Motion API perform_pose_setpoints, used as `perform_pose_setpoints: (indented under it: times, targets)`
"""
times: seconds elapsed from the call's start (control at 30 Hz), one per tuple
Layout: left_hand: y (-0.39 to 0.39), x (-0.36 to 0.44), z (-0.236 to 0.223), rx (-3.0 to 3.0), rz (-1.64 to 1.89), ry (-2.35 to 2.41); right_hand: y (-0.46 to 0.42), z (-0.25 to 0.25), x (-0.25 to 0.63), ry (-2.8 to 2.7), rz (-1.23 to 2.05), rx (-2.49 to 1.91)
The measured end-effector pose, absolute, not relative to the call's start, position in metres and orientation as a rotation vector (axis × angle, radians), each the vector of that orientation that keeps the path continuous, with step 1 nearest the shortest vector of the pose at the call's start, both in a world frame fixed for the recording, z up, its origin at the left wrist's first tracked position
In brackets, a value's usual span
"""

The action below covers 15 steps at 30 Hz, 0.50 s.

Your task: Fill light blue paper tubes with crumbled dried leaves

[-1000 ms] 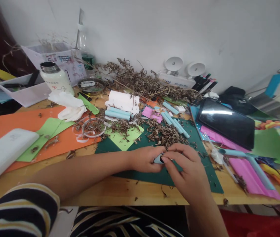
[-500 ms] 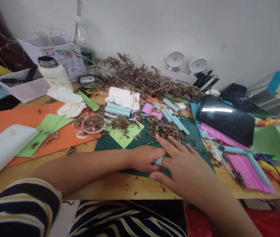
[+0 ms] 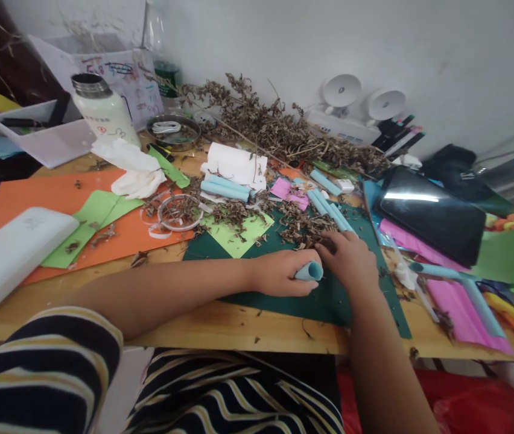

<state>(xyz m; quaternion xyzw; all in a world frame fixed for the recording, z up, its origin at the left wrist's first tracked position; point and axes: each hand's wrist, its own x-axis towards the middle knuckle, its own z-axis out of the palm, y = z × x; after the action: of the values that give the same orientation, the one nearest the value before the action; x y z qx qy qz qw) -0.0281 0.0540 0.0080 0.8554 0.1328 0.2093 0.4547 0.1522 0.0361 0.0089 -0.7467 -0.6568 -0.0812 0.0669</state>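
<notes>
My left hand is wrapped around a light blue paper tube, whose round open end faces up towards me. Just to its right, my right hand reaches down with bent fingers into the near right edge of a heap of dried leaves. Its fingertips are pinched in among the leaves and partly hidden there. Below the hands and the heap lies a dark green sheet. More blue paper tubes rest behind the right hand, and others lie by a white paper roll.
A black tablet lies at the right, with pink paper nearer me. Dried branches run along the wall beside a white router. At the left stand an open bottle and a white power bank on orange paper.
My right hand has left the tube's opening, where its fingers pressed, and moved to the leaf heap. The left hand still grips the tube, now with its open end in plain sight.
</notes>
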Motion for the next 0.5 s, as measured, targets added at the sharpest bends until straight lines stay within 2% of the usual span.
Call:
perform_pose_setpoints:
  times: [0.3,0.5]
  targets:
    - [0.054,-0.028,0.005,2.117,0.532,0.345,0.029,0.019,0.166,-1.682,0.027,-2.185]
    - [0.053,-0.028,0.009,2.118,0.518,0.35,0.029,0.015,0.167,-1.64,-0.208,-2.124]
